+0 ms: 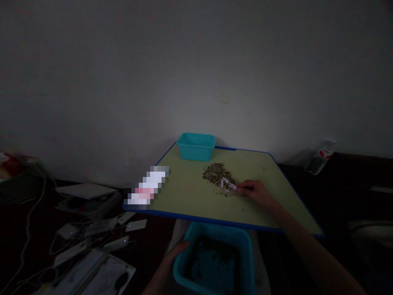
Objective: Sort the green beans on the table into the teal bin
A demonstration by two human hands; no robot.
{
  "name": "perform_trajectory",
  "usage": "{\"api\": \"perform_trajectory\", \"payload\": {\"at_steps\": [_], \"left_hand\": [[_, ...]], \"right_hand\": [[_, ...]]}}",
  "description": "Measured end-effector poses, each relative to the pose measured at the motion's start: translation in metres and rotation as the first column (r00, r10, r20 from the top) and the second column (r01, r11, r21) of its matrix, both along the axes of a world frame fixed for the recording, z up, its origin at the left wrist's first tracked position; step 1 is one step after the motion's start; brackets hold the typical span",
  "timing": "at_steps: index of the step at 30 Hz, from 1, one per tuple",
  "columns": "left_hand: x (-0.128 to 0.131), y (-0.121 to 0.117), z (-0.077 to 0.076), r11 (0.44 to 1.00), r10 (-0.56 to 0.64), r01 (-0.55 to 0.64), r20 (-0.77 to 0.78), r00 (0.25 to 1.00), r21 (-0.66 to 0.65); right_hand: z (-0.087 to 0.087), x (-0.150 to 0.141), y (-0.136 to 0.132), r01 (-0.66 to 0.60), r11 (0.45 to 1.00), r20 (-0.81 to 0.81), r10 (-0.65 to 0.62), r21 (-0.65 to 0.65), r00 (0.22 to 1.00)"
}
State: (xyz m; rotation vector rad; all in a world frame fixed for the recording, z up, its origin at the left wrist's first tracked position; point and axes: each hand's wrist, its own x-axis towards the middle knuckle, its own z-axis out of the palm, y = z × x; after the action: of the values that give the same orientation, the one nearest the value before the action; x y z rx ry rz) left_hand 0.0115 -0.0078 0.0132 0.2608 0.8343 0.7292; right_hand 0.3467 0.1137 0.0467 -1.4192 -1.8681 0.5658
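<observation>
On the tabletop [196, 205], my right hand [257, 192] reaches in from the right with its fingers pinched together at the edge of a pile of small dark grains [215, 173]. Several small whitish-pink pieces [226, 180] lie at the pile's near edge, right by the fingertips. What the pinch holds, if anything, is too small and dim to name. Below the table's front edge, my left hand [178, 250] grips the left rim of a blue plastic basin [252, 258] on my lap. Dark grains line the basin's bottom.
A second blue basin [196, 152] stands at the table's back left. Pale bits [190, 185] lie left of the pile, and a blurred-out bright phone-like slab [149, 186] rests at the left edge. Cables and power strips [101, 225] clutter the left. A plastic package [321, 157] lies right.
</observation>
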Motion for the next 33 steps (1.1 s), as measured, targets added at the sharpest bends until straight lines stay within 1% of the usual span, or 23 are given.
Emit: {"api": "perform_trajectory", "payload": {"at_steps": [2, 6, 12, 16, 21, 25, 29, 33], "left_hand": [[-0.001, 0.001, -0.003, 1.000, -0.009, 0.009, 0.006, 1.000, -0.004], [-0.002, 0.001, -0.007, 0.999, 0.025, -0.026, 0.003, 1.000, 0.022], [-0.001, 0.001, -0.008, 0.997, 0.057, -0.056, 0.036, 0.998, -0.046], [-0.001, 0.001, -0.008, 0.998, 0.050, -0.049, 0.040, 0.998, -0.031], [-0.002, 0.002, -0.012, 0.997, 0.048, -0.045, 0.034, 0.998, -0.066], [-0.005, 0.003, -0.014, 0.999, 0.021, -0.021, -0.018, 1.000, -0.024], [-0.007, 0.003, -0.013, 1.000, -0.006, 0.006, -0.025, 1.000, -0.021], [-0.006, 0.004, -0.015, 0.999, -0.008, 0.008, 0.011, 1.000, -0.042]], "right_hand": [[0.000, 0.000, 0.000, -0.009, 1.000, 0.002, 0.009, 0.007, 1.000], [0.000, -0.001, -0.001, 0.005, 1.000, -0.006, -0.004, 0.013, 1.000], [0.000, -0.001, 0.000, -0.012, 1.000, -0.013, 0.013, 0.018, 1.000], [0.000, -0.001, 0.000, -0.015, 1.000, 0.008, 0.015, 0.011, 1.000], [0.000, 0.001, 0.000, 0.027, 1.000, 0.005, -0.027, 0.014, 1.000], [0.000, 0.001, 0.000, 0.057, 0.998, 0.005, -0.057, 0.007, 0.998], [0.002, 0.001, -0.001, 0.034, 0.999, 0.036, -0.034, 0.009, 0.999], [0.002, 0.000, -0.002, 0.021, 1.000, 0.037, -0.022, 0.010, 0.999]]}}
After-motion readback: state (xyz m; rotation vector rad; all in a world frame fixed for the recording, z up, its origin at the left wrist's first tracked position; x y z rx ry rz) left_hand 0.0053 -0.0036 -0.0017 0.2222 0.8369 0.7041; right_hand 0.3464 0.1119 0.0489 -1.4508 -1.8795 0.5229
